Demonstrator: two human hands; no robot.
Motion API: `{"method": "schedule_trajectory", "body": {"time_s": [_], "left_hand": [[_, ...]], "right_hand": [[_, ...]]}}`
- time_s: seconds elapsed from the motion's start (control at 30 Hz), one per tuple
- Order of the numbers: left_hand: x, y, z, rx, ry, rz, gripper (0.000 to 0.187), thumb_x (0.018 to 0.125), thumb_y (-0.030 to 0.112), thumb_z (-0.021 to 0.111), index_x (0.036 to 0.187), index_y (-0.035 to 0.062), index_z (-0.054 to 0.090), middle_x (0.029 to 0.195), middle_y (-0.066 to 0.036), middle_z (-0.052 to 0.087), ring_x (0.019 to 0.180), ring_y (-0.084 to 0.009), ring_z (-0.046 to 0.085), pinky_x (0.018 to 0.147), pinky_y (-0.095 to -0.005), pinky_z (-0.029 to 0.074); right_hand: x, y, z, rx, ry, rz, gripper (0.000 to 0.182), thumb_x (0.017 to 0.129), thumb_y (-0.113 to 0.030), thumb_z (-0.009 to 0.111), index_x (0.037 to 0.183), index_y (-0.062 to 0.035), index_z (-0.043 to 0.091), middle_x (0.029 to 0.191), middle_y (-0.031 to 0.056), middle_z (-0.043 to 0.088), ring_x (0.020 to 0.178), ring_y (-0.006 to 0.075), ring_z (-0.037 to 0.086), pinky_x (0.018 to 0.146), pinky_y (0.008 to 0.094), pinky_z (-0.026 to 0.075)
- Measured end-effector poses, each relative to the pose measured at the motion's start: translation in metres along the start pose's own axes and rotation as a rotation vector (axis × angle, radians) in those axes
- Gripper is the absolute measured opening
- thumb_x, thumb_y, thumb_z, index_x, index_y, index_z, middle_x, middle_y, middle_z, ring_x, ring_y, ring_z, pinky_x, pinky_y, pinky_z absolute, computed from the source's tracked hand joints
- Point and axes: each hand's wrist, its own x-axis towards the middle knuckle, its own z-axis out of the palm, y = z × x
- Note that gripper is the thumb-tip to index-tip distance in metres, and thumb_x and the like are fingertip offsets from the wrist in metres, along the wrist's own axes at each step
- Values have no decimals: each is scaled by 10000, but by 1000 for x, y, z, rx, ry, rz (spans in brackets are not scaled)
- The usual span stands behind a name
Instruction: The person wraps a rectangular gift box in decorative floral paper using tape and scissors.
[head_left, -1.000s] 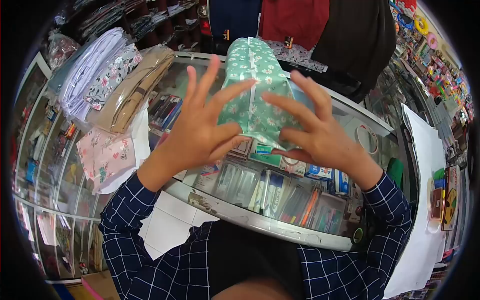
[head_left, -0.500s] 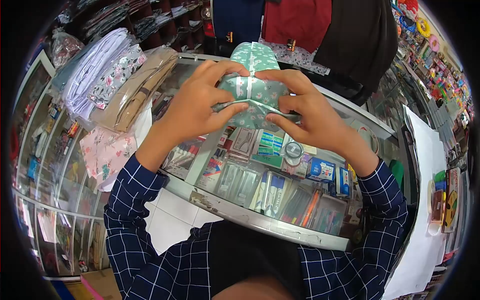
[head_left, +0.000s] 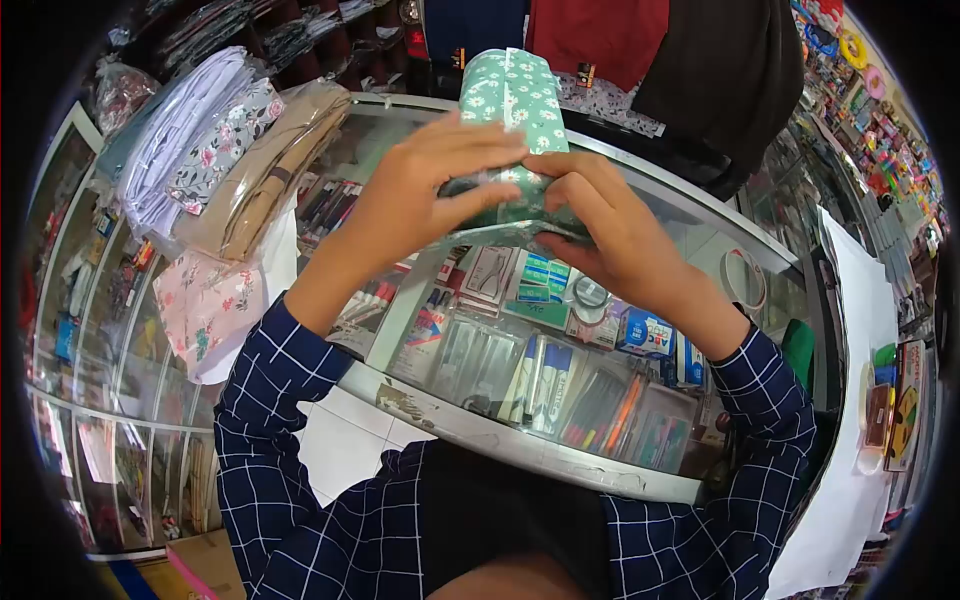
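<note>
A package wrapped in green daisy-patterned paper [head_left: 538, 105] lies on the glass counter, its far part in full view beyond my hands. White strips run along its top. My left hand [head_left: 425, 190] is over the near left part, slightly blurred, fingers apart and pointing right across the paper. My right hand [head_left: 610, 215] grips the near right end, fingers bent around the folded paper. The near end's folds are partly hidden by both hands.
Pens, markers and boxes sit inside the glass counter [head_left: 520, 440]. At left are plastic-wrapped clothes [head_left: 240, 170] and pink floral paper [head_left: 210, 305]. A tape roll [head_left: 742, 278] is at right, near white sheets [head_left: 830, 420]. Folded trousers [head_left: 595, 45] hang beyond.
The paper's near end flap has been folded inward and down. My left hand has moved right over the package and its fingers have spread from their pinch. The view has shifted slightly.
</note>
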Motion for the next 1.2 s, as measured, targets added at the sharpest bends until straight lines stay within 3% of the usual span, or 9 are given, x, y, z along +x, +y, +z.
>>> {"method": "schedule_trajectory", "body": {"time_s": [0.1, 0.4, 0.5, 0.7, 0.9, 1.0, 1.1, 1.13, 1.2], "left_hand": [[1, -2, 1, -61, -35, 1, 414, 772, 131, 747, 1175, 78, 666, 1202, -111, 647, 1126, -266, 616, 1056, -416, 409], [-2, 2, -2, 146, -47, 146, 533, 719, 108, 774, 1231, 95, 626, 1226, -124, 628, 1115, -286, 616, 994, -391, 473], [-1, 10, -5, 174, -91, 114, 587, 702, 127, 791, 1258, 104, 605, 1253, -126, 611, 1147, -291, 595, 989, -389, 472], [-1, 4, -15, 60, -174, 46, 616, 714, 155, 786, 1289, 106, 570, 1271, -125, 596, 1173, -312, 569, 985, -387, 467], [-1, 13, -7, 86, -139, -26, 583, 736, 131, 763, 1288, 125, 575, 1252, -109, 612, 1162, -312, 576, 981, -391, 465], [-3, 10, -3, 37, -89, -38, 568, 725, 123, 761, 1268, 130, 595, 1236, -110, 621, 1150, -308, 583, 976, -391, 468], [-7, 6, -3, 44, -73, -59, 540, 716, 100, 757, 1238, 126, 618, 1234, -105, 624, 1149, -298, 588, 971, -393, 471], [-8, 5, -3, 28, -59, -79, 532, 712, 94, 758, 1227, 126, 627, 1229, -103, 628, 1140, -294, 590, 971, -386, 471], [-11, 5, -5, 0, -32, -118, 517, 703, 80, 761, 1205, 126, 644, 1218, -99, 636, 1122, -287, 594, 970, -373, 471]], "right_hand": [[-1, 0, 1, 23, 10, 5, 377, 697, 3, 724, 968, -36, 466, 1226, 157, 512, 1130, 372, 495, 895, 412, 465], [-2, -2, 1, 20, -16, 20, 376, 701, -10, 736, 972, -43, 477, 1234, 156, 510, 1154, 371, 481, 927, 424, 446], [-3, 1, 1, -3, -28, 11, 309, 718, -46, 766, 888, -41, 509, 1244, 147, 522, 1150, 351, 497, 934, 413, 433], [-1, -4, 3, 38, 39, 27, 185, 736, 18, 679, 803, -8, 508, 1215, 165, 522, 1125, 371, 489, 907, 424, 439], [-2, 5, 13, 1, 84, 14, 198, 736, 1, 689, 806, -12, 505, 1189, 172, 527, 1091, 364, 498, 897, 405, 444], [-3, 9, 14, -65, 126, -32, 291, 718, -44, 737, 910, -19, 520, 1153, 176, 530, 1072, 358, 508, 864, 398, 463], [-7, -3, 12, 13, 164, 172, 455, 704, -75, 773, 1063, -31, 497, 1144, 179, 533, 1091, 357, 506, 839, 405, 479], [-8, -6, 10, -28, 133, 182, 564, 711, -96, 783, 1161, -30, 449, 1101, 183, 539, 1013, 329, 566, 792, 395, 504], [-11, -9, 15, 236, 117, 418, 551, 723, -91, 774, 1159, -28, 442, 1042, 172, 546, 913, 300, 595, 761, 380, 513]]}}
